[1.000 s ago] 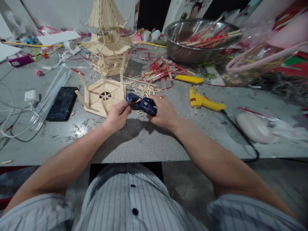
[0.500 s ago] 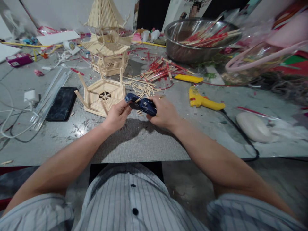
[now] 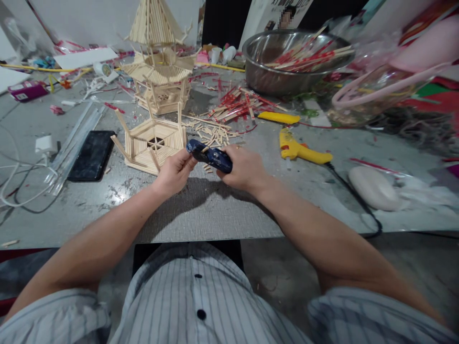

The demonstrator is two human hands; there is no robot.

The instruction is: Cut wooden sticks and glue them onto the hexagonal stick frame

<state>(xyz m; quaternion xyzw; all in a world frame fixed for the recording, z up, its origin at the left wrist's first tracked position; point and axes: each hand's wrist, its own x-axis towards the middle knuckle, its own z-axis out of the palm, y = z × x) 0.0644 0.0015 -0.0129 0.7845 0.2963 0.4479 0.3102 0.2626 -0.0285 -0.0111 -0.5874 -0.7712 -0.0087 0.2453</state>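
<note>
A tiered tan wooden pagoda is standing behind a hexagonal tan wooden frame; a rectangular black phone is lying left.

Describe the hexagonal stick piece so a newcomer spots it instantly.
Find the tall stick pagoda toward the back of the table. Just in front of it, beside the left hand, lies the low hexagonal piece. Unlike the pagoda, it is roofless, with bare sticks standing around its rim.

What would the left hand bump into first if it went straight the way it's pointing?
Probably the dark blue tool in the right hand. The left hand looks right up against it, though it's hard to tell exactly how close.
</note>
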